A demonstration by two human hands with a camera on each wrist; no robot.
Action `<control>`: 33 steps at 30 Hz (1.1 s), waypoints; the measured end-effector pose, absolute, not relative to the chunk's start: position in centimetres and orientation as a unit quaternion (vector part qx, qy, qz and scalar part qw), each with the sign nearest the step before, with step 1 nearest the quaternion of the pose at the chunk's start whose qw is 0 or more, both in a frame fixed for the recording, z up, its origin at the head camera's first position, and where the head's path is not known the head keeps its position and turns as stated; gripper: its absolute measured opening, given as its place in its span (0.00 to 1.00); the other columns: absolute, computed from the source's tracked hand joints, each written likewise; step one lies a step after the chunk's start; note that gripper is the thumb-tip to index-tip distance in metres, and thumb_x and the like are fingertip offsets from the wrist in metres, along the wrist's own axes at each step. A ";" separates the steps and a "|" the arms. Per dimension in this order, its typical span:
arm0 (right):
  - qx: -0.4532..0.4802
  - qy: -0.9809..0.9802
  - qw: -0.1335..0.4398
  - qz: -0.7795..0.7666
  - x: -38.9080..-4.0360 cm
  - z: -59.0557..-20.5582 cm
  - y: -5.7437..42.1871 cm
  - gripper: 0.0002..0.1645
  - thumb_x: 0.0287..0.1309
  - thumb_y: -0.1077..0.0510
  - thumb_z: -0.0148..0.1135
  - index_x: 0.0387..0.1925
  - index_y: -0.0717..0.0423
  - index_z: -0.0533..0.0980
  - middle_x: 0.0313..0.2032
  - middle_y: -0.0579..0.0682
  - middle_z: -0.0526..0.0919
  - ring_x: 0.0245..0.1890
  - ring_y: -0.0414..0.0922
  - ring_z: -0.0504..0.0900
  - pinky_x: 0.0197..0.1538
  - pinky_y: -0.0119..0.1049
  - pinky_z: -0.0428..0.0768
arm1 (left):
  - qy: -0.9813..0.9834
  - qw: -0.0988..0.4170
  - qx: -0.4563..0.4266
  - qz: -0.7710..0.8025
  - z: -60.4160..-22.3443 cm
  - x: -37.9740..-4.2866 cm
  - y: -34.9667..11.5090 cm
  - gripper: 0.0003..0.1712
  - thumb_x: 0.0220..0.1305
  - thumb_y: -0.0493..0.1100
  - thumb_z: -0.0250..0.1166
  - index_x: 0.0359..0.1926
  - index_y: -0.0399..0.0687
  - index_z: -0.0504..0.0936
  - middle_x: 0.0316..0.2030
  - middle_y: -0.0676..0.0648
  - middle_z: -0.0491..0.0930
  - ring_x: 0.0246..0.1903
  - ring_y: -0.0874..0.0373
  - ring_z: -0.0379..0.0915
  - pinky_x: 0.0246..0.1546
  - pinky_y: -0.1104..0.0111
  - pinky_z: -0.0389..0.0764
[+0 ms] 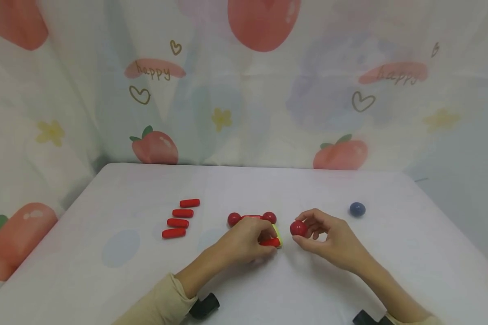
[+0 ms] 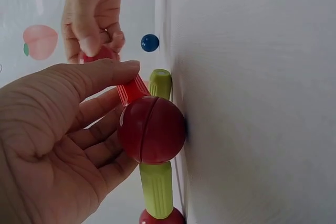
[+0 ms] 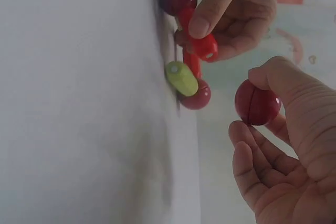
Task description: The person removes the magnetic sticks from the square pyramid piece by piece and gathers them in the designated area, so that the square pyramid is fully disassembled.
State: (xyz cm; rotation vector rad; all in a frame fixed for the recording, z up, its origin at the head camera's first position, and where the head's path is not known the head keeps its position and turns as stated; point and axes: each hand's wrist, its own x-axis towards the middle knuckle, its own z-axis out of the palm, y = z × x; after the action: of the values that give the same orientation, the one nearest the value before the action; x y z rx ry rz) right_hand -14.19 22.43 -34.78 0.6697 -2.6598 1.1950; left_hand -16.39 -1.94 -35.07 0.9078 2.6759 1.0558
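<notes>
Head view has the white table (image 1: 349, 280) filling the lower half of the frame, with a peach-print curtain (image 1: 244, 90) across the top. Lower middle, the left hand (image 1: 246, 241) grips a red rod (image 1: 270, 242) on a small ball-and-rod frame (image 1: 252, 219) lying on the table; the left wrist view shows thumb and fingers pinching that rod right above a red ball joint (image 2: 151, 128) with green rods (image 2: 156, 187) running off it. Just right of it, the right hand (image 1: 329, 239) holds a loose red ball (image 1: 298, 228) between fingertips and thumb, near the frame but not touching. Four spare red rods (image 1: 180, 219) sit left of center, and a blue ball (image 1: 357, 209) sits off to the right.
</notes>
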 end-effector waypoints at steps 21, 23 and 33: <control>0.014 -0.969 0.035 0.245 -15.8 -36.2 33.4 0.31 0.57 0.47 0.75 0.54 0.61 0.74 0.40 0.55 0.86 0.40 0.52 0.82 0.37 0.37 0.84 | 0.882 0.058 0.314 0.346 -35.0 -16.3 -2.0 0.10 0.57 0.39 0.77 0.40 0.47 0.87 0.28 0.59 0.80 0.32 0.65 0.75 0.35 0.79 0.77; -0.003 -0.970 0.028 0.242 -16.1 -36.4 34.3 0.32 0.58 0.45 0.74 0.54 0.61 0.74 0.41 0.56 0.86 0.42 0.54 0.83 0.40 0.44 0.86 | 0.883 0.059 0.312 0.345 -35.0 -16.3 -2.0 0.10 0.57 0.39 0.78 0.40 0.47 0.87 0.29 0.59 0.81 0.32 0.65 0.75 0.35 0.80 0.77; -0.038 -0.969 0.029 0.244 -16.7 -36.9 36.4 0.34 0.61 0.44 0.72 0.56 0.64 0.72 0.45 0.62 0.84 0.44 0.60 0.82 0.44 0.53 0.86 | 0.877 0.063 0.327 0.346 -35.1 -16.3 -2.0 0.09 0.58 0.39 0.76 0.40 0.48 0.86 0.28 0.60 0.79 0.32 0.65 0.75 0.35 0.79 0.77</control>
State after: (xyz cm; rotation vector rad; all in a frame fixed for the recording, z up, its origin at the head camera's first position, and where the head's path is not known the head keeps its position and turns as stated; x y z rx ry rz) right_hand -16.66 36.44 -36.87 -0.1166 -2.9877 0.7516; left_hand -16.26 -2.04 -35.05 0.9870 2.6499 1.0468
